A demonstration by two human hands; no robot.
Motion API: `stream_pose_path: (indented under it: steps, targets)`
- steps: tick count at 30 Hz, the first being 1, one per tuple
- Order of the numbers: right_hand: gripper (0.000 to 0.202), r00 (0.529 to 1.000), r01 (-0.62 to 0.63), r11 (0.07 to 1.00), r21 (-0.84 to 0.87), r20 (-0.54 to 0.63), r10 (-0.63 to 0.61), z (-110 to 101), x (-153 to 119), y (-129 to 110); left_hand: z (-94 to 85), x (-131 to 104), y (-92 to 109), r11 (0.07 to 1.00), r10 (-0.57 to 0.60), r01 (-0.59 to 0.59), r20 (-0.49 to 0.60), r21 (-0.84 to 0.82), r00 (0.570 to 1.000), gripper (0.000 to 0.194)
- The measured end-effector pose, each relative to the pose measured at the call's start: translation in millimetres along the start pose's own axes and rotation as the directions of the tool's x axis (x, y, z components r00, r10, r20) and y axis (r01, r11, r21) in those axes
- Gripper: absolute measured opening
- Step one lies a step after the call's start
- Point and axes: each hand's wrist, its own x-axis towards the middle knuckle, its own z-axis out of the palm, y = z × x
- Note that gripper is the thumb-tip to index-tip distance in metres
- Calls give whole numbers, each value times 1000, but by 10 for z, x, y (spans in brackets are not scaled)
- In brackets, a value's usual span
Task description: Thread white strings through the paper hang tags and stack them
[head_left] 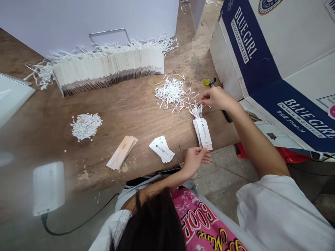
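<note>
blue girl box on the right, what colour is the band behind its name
Dark blue, best seen in the head view.

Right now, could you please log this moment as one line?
left hand: at bottom edge of tag stack | right hand: fingertips at its strings | nearby: loose string pile, white cards

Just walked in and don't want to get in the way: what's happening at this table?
The person's right hand is at the white strings above a small stack of tags, while the left hand is at its lower edge. Loose strings lie just beyond. Nearby are white cards and peach cards; a long row of tags stands behind.
</note>
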Motion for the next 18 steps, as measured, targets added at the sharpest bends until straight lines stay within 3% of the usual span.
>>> stream_pose_path:
  steps: [5, 8, 10, 12, 14, 16, 18]
  targets:
    - [14, 999, 26, 1000, -13, -27, -27, 21, -30, -38, -5, -164, -65, 994, -107, 104, 131, 29, 986, 46]
    - [31, 972, 25, 998, -55, -232, -37, 0, -275, -166, -36, -301, -80, 982, -182, 167, 213, 85, 960, 47]
    - [44, 924, -61, 998, 14, -377, 62, 56, -542, -277, -78, -386, -65, 983, -173, 155, 219, 95, 960, 43]
    - [55, 874, -174, 974, 148, -432, 222, 215, -840, -388, -133, -456, -39, 987, -150, 132, 227, 90, 962, 41]
    - [75, 837, -298, 930, 216, -409, 363, 469, -1102, -489, -186, -511, -12, 990, -132, 114, 237, 88, 963, 41]
    - [89, 815, -395, 894, 213, -367, 448, 754, -1278, -583, -226, -553, 1, 990, -126, 106, 245, 96, 961, 42]
    - [92, 788, -472, 868, 158, -367, 495, 986, -1353, -673, -252, -583, -8, 988, -132, 106, 254, 112, 958, 42]
